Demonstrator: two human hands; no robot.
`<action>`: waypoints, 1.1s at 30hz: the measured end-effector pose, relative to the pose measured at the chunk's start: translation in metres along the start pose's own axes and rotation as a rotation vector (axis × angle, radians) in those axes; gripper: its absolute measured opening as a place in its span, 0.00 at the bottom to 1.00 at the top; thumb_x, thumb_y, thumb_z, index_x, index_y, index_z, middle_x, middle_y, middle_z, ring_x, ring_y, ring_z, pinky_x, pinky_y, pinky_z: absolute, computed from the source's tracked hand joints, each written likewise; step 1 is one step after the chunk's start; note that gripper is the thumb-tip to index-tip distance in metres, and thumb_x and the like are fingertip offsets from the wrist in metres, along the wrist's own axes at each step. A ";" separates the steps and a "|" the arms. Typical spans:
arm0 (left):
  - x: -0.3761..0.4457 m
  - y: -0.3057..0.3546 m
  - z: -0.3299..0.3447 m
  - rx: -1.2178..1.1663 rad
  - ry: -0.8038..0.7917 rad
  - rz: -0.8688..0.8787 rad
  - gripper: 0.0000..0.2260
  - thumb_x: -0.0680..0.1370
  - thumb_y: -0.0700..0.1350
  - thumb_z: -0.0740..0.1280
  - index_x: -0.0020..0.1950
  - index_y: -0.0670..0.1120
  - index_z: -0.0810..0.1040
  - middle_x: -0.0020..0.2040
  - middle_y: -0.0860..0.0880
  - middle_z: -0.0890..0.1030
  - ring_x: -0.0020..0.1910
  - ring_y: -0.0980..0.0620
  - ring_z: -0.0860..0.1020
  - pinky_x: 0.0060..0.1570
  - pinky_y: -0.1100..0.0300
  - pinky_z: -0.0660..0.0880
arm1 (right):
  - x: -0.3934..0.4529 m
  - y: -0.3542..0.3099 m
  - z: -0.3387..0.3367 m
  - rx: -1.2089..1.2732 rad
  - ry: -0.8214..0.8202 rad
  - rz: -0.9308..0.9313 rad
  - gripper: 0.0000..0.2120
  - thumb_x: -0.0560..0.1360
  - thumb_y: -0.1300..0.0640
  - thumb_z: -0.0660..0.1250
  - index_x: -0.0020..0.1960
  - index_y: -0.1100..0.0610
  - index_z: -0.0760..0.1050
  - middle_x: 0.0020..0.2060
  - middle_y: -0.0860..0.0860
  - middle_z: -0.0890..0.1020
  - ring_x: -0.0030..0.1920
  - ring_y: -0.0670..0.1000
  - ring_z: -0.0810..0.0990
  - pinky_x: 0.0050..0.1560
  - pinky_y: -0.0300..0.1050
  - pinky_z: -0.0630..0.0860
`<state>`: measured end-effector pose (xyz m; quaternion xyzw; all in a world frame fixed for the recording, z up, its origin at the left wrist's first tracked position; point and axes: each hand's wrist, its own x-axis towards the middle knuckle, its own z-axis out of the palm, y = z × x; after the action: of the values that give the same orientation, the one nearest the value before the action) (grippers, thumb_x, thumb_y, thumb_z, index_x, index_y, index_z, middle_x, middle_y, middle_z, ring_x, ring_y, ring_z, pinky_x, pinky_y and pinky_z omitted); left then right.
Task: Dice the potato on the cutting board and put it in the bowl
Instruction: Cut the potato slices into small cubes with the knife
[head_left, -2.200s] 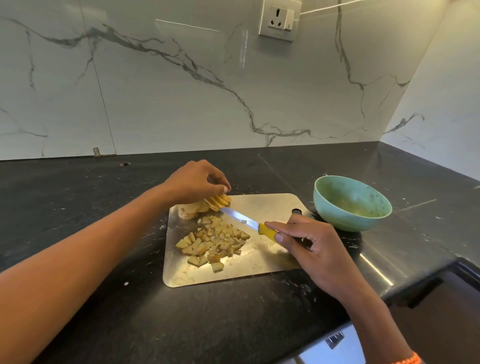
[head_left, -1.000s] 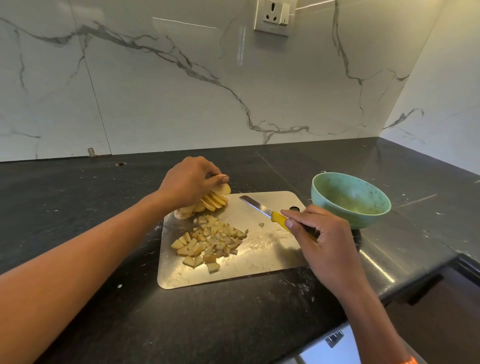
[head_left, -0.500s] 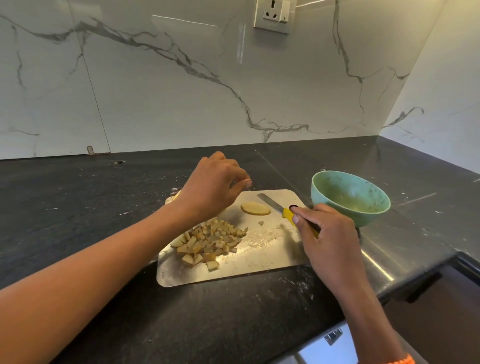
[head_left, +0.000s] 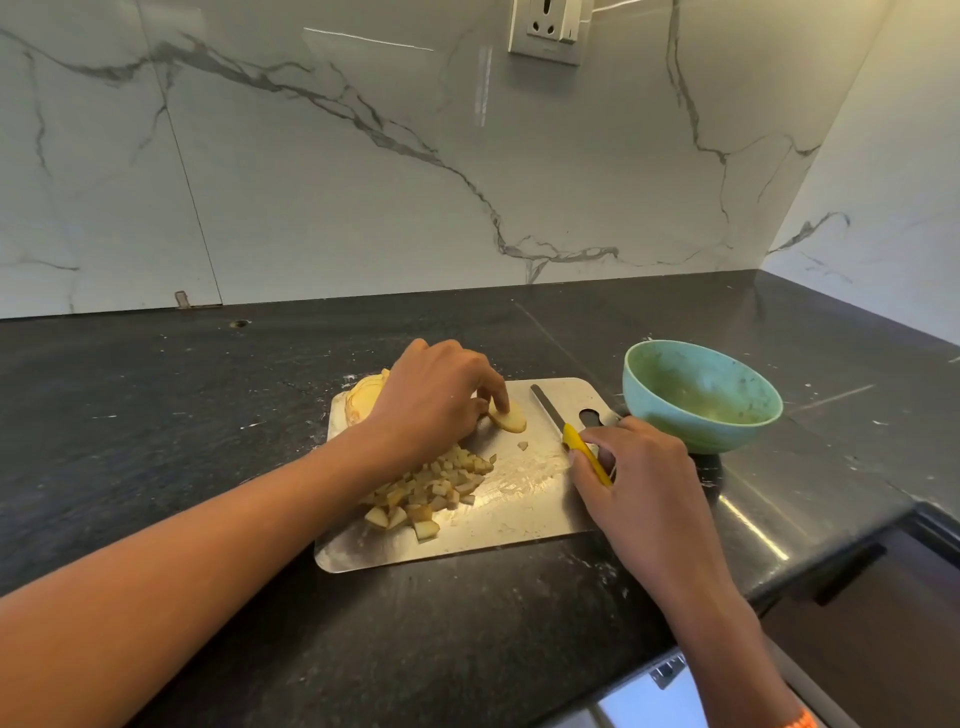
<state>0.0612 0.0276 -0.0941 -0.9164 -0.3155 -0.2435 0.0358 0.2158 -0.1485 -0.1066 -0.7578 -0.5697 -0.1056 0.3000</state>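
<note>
While the left hand (head_left: 434, 397) pins a potato slice (head_left: 509, 415) to the cutting board (head_left: 519, 514), the right hand (head_left: 631, 478) holds the knife (head_left: 569, 434).

Left fingers are curled, with a fingertip pressing down on the flat slice near the board's upper middle; behind the wrist, at the board's upper left corner, more uncut potato slices (head_left: 363, 400) show partly. Right fingers wrap the yellow handle, blade pointing up and left, lying low over the board just right of the slice and apart from it. A heap of diced potato (head_left: 431, 491) sits at centre frame, on the board's left half, partly under the left forearm. Right of the board stands the green bowl (head_left: 701, 395) on the dark counter (head_left: 156, 415); no dice show inside it.
</note>
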 end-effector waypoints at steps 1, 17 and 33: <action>-0.001 0.000 0.000 0.003 0.008 -0.015 0.06 0.80 0.50 0.73 0.55 0.61 0.87 0.55 0.60 0.86 0.51 0.57 0.77 0.55 0.55 0.74 | 0.000 -0.001 0.000 -0.003 -0.005 -0.001 0.14 0.80 0.48 0.69 0.63 0.50 0.82 0.47 0.44 0.80 0.45 0.45 0.79 0.48 0.48 0.81; -0.006 0.002 0.008 -0.064 -0.031 -0.044 0.12 0.79 0.63 0.69 0.54 0.58 0.84 0.60 0.59 0.83 0.58 0.55 0.77 0.62 0.52 0.73 | 0.002 -0.026 0.011 -0.038 -0.074 0.023 0.15 0.82 0.44 0.62 0.68 0.41 0.70 0.36 0.43 0.78 0.38 0.46 0.78 0.41 0.50 0.80; -0.012 0.004 0.008 -0.036 0.015 -0.076 0.13 0.80 0.64 0.68 0.54 0.57 0.84 0.56 0.59 0.84 0.58 0.56 0.76 0.63 0.52 0.70 | 0.008 -0.033 0.017 -0.065 -0.091 0.012 0.22 0.82 0.47 0.59 0.76 0.41 0.67 0.50 0.49 0.83 0.46 0.52 0.81 0.46 0.53 0.80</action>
<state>0.0590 0.0197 -0.1063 -0.9025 -0.3452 -0.2571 0.0126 0.1846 -0.1269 -0.1052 -0.7746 -0.5744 -0.0879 0.2496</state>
